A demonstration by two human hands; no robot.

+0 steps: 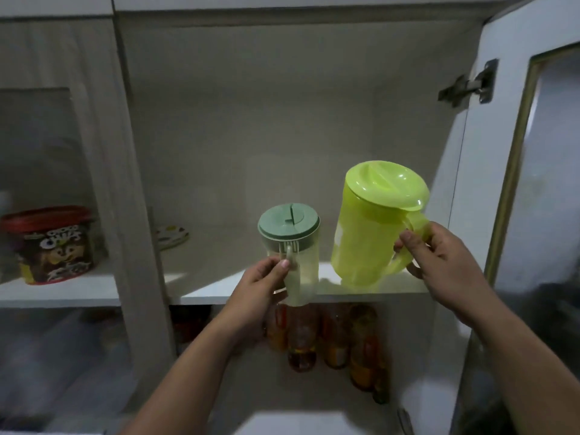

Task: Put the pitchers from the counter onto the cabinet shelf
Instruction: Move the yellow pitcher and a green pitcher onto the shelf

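Observation:
My left hand (262, 285) grips the handle of a clear pitcher with a sage-green lid (290, 246), held upright at the front edge of the white cabinet shelf (219, 281). My right hand (439, 262) holds the handle of a lime-green pitcher (373, 224), tilted a little to the left, its base at or just above the shelf on the right side. The two pitchers are side by side, close but apart.
The cabinet door (533, 183) stands open on the right, hinge showing. A small patterned plate (172, 235) lies at the shelf's back left. A cereal tub with a red lid (51, 246) sits in the left compartment. Bottles (332, 337) stand on the shelf below.

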